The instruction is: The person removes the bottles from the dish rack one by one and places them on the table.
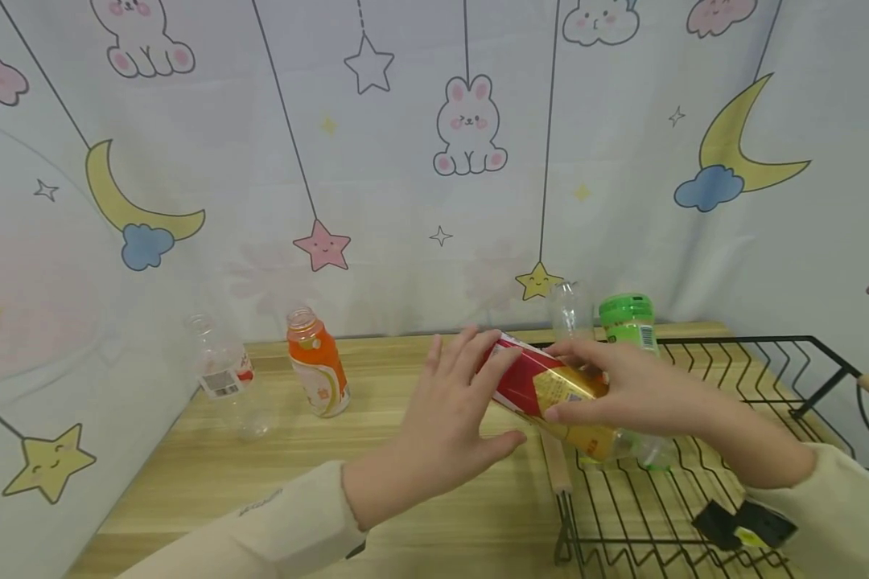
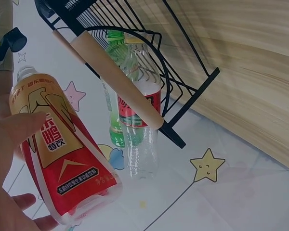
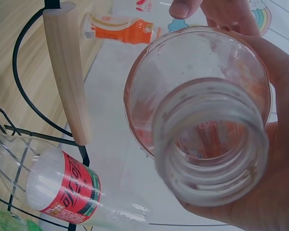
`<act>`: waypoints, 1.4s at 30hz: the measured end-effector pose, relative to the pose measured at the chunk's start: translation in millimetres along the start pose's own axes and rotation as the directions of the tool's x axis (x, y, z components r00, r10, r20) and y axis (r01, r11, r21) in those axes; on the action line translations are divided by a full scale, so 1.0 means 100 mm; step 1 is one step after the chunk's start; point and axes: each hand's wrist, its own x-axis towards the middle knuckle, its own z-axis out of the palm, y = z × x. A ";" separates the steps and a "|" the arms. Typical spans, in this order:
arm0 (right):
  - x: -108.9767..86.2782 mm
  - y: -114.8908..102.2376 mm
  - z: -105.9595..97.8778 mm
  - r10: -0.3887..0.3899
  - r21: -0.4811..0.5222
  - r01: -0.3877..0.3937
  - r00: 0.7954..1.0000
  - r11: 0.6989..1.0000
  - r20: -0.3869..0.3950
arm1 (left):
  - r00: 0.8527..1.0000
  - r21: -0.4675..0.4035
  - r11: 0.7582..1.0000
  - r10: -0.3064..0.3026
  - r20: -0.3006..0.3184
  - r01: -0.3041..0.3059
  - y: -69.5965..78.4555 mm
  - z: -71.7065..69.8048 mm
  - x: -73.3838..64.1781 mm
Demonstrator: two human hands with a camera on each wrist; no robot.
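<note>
Wooden table (image 1: 203, 482) lower down, wire rack (image 1: 623, 540) under my right hand (image 1: 623, 386), bars likely keeping the green bottle (image 1: 628, 326) upright; and here's the red-and-gold bottle (image 1: 546, 388), tilted between both hands: right gripping its body, left hand (image 1: 452, 398) spread wide by its base, perhaps to steady it.

The left hand (image 2: 6, 156) has its thumb in front of a red-and-gold bottle (image 2: 70, 159), a wooden-handled black rack (image 2: 118, 81) beyond.

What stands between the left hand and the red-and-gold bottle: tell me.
Nothing visible: the left hand is at the red end of the red-and-gold bottle, contact unclear; the right hand grips its gold part.
</note>
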 end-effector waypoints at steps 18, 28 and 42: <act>0.05 -0.02 0.09 -0.029 0.025 0.028 0.999 0.999 0.031 | 0.997 0.076 0.996 0.042 0.067 -0.047 0.06 0.08 -0.01; 0.07 -0.03 0.15 -0.037 0.024 0.036 0.998 0.999 0.043 | 0.995 0.079 0.993 0.078 0.061 -0.083 0.05 0.14 -0.03; 0.10 -0.01 0.21 -0.035 0.058 0.032 0.998 0.998 0.052 | 0.994 0.084 0.994 0.064 0.086 -0.071 0.06 0.14 -0.04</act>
